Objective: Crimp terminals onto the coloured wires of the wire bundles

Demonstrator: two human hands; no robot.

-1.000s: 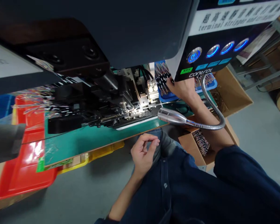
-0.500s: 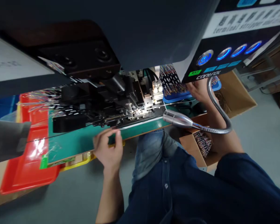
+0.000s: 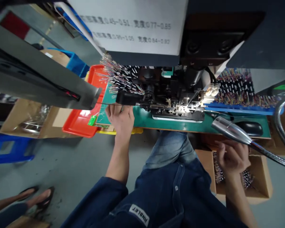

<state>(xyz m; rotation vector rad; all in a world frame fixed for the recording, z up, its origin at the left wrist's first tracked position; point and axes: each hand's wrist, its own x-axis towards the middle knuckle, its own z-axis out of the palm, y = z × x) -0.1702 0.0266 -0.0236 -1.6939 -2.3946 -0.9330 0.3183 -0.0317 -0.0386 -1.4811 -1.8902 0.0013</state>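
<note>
My left hand (image 3: 122,118) is at the green table edge (image 3: 142,122), left of the crimping machine's lit working area (image 3: 182,109). Its fingers curl downward beside a bunch of multicoloured wires (image 3: 123,77) with black and white sleeves; whatever they hold is hidden. A thin strip (image 3: 106,103) runs past the fingertips toward the machine. Below the silver gooseneck lamp (image 3: 231,129), my right hand (image 3: 235,156) hovers over a cardboard box (image 3: 260,186) of similar wires. Its fingers are loosely bent and apart, and nothing shows in them.
A blue tray (image 3: 256,109) filled with wires lies right of the machine, near a black mouse (image 3: 249,128). Red trays (image 3: 79,122) and an open carton (image 3: 11,117) stand left. A grey arm (image 3: 49,85) juts in. Another person's feet (image 3: 44,198) show lower left.
The view has swung left. My left hand has gone left along the table edge, its fingers now curled down. My right hand has come back from the wire tray to above the box.
</note>
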